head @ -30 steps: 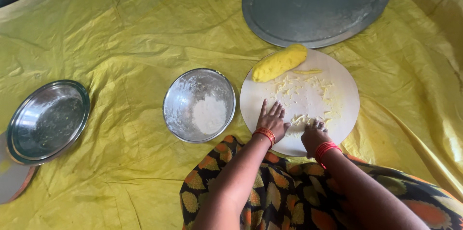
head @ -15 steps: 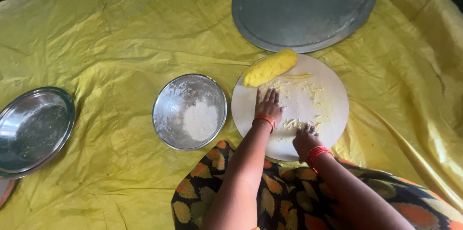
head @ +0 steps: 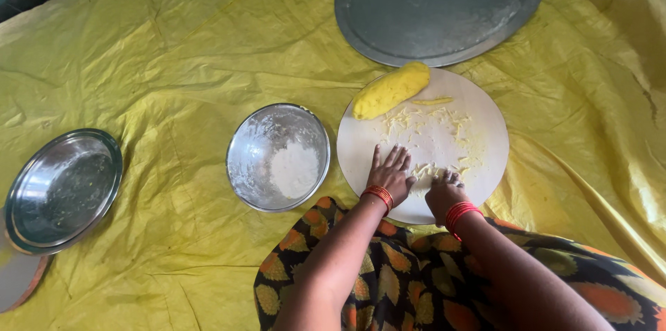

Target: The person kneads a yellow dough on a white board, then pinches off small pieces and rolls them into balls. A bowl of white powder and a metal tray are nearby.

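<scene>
Left hand: I see my left hand (head: 390,173) lying palm down on the near edge of the round white rolling board (head: 479,105), fingers stretched flat and slightly spread, gripping nothing.
Right hand: my right hand (head: 444,192) sits just beside the left one on the same board, fingers curled under with the tips pressed into the shreds; I cannot tell whether anything is pinched inside them.
Wrists: each wrist carries red bangles (head: 379,196).
Shreds: pale yellow shreds of dough (head: 424,130) lie scattered over the middle of the board, with a small heap gathered between my two hands.
Dough: a smooth yellow oblong lump of dough (head: 390,89) rests on the far left edge of the board, well apart from both hands.
Bowl: a shiny steel bowl with white flour inside (head: 277,156) stands just left of the board, near my left hand.
Tray: a large round grey metal tray (head: 437,1) lies beyond the board, its rim almost touching the dough lump.
Plate: a steel plate (head: 62,189) sits far off to the left.
Ground: everything rests on a crumpled yellow plastic sheet (head: 173,46).
Lap: orange and black patterned cloth (head: 409,275) covers my lap below the board.
</scene>
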